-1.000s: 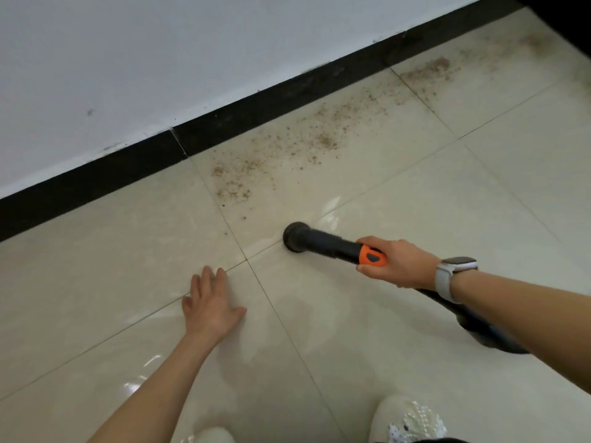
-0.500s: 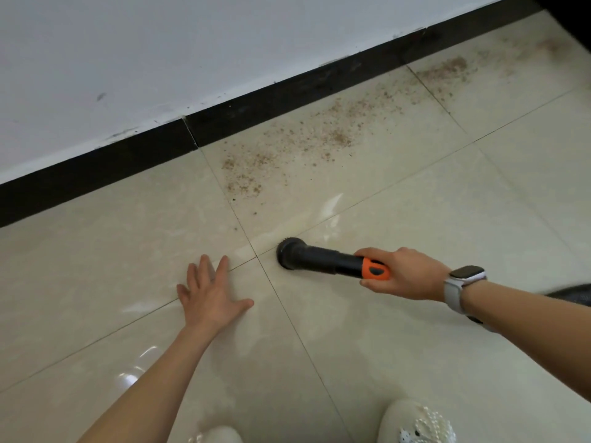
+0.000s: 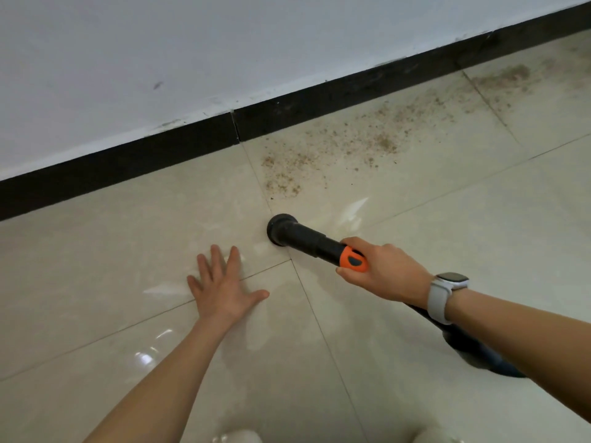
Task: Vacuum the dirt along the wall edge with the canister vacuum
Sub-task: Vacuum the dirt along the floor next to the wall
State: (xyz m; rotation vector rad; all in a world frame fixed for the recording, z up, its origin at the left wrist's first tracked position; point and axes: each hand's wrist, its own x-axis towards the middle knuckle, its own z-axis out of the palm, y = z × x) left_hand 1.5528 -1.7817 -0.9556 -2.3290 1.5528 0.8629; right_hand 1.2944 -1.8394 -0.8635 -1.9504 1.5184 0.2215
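- Glossy beige floor tiles are meeting one black baseboard beneath one white wall.
- One band of brown dirt is lying along the baseboard, stretching from the tile joint toward the upper right corner.
- One black vacuum nozzle is sitting with its round mouth on the floor, just short of the nearest dirt specks.
- One right hand is curling around the nozzle tube at its orange collar; the mouth is lying ahead and to the left of this hand.
- One dark hose is trailing back under the right forearm.
- One left hand is pressing flat on the floor, fingers spread wide, near the nozzle mouth but apart from it.
- One white-strapped watch is sitting on the right wrist.
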